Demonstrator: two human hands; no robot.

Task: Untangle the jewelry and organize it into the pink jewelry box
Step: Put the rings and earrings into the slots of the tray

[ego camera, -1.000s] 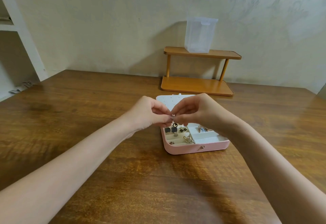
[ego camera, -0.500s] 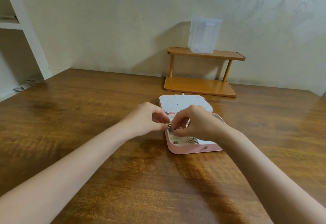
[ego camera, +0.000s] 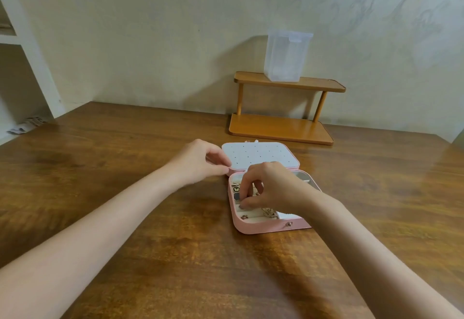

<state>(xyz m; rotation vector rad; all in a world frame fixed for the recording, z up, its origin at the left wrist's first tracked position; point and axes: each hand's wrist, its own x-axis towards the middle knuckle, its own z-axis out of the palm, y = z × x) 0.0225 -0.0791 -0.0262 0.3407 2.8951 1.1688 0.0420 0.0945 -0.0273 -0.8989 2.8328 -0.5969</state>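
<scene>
The pink jewelry box [ego camera: 263, 228] lies open on the wooden table, its white dotted lid panel [ego camera: 261, 155] flat behind it. My right hand [ego camera: 273, 188] reaches down into the left compartments, thumb and forefinger pinched together on a tiny piece I can hardly make out. Dark earrings [ego camera: 236, 195], a small ring [ego camera: 244, 217] and a gold tangle [ego camera: 268, 212] sit in the tray. My left hand [ego camera: 198, 161] hovers beside the box's left hinge corner with curled fingers; nothing shows in it.
A two-tier wooden stand [ego camera: 281, 127] stands behind the box against the wall, with a clear plastic container [ego camera: 286, 57] on top. White shelving [ego camera: 25, 67] and some papers [ego camera: 27, 124] are at the far left.
The hands were pinching one small piece together above the box. They have parted: my right hand dropped into the tray, my left hand drew back to the box's left corner.
</scene>
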